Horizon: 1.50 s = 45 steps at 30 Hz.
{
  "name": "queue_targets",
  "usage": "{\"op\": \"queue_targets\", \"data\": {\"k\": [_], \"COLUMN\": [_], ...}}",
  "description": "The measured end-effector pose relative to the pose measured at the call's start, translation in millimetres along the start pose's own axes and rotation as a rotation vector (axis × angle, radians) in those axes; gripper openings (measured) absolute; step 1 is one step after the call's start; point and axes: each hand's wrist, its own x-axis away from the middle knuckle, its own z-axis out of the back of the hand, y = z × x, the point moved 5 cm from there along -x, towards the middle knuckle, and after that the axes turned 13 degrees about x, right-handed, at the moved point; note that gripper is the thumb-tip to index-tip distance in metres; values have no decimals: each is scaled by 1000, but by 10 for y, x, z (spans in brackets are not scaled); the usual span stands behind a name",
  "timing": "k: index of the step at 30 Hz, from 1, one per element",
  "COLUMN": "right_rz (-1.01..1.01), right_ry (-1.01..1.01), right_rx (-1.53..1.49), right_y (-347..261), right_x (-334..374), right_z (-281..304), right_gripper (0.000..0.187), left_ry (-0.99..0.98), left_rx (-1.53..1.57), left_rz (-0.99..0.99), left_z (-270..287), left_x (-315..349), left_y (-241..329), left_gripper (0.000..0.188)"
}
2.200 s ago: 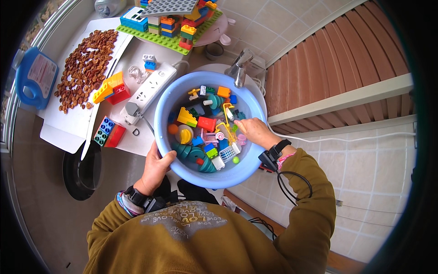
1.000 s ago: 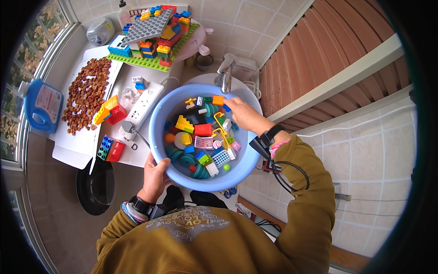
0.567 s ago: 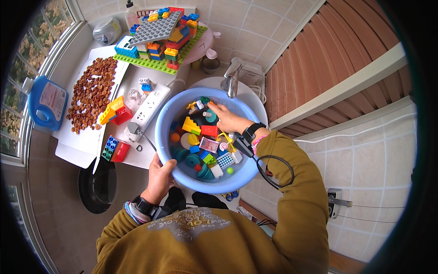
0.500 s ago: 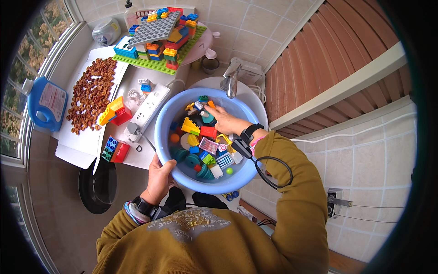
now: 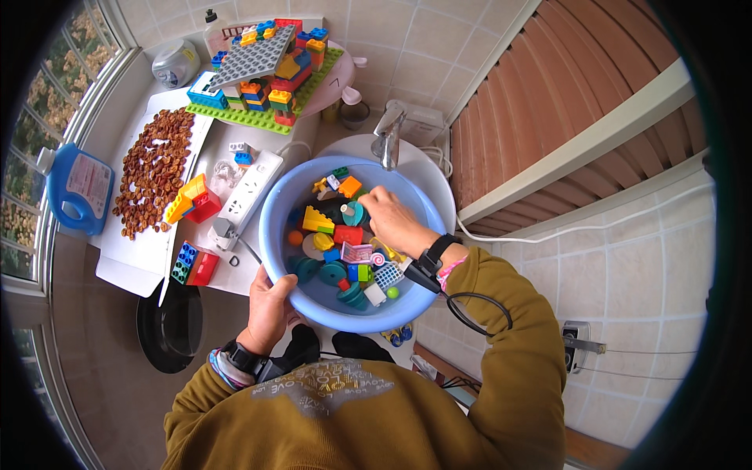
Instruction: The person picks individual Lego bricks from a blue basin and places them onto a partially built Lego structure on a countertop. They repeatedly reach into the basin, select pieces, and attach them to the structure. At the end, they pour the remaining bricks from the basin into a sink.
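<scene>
A blue plastic basin full of mixed toys stands on the white washbasin. My left hand is closed on its near left rim, thumb over the top. Inside the basin, toward the right, my right hand has its fingers bent down beside a teal round toy; what they hold, if anything, is hidden. Around it lie an orange block, a yellow stepped block, a red block, a pink toy piece and several teal discs.
A chrome tap rises behind the basin. To the left lie a white power strip, yellow and red blocks, a sheet of brown dried pieces and a blue jug. A block building stands on a green baseplate.
My right hand has drawn back slightly and its fingers have gone from stretched out to bent. The orange block now shows more fully. My left hand keeps its grip on the rim.
</scene>
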Motion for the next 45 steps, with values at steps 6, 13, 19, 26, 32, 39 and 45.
{"op": "queue_targets", "data": {"k": [6,13,19,26,32,39,45], "right_rz": [-145,-67,-81,-206,-164,-205,-115], "right_ry": [-79,-261,-246,-137,-138,-145,-187], "right_rx": [-245,-319,-308,-356,-342,-348,-331], "right_y": [344,31,-75,27,-38,-1,33], "right_x": [-351,-493,-484,-592,-649,-629,-678], "right_z": [-224,-511,-540,-521,-537,-610,-604], "right_gripper": [82,86,88,91,89,92,90], "left_ry": [2,-12,-9,-16,-9,2,-1], "left_rx": [33,18,30,3,-23,10,-36], "left_rz": [6,8,17,-23,15,39,52], "left_z": [-39,8,18,-31,-71,-149,-171], "left_x": [26,49,45,34,15,23,-3], "left_y": [16,12,49,74,107,138,169], "left_gripper": [37,39,39,38,40,38,39]}}
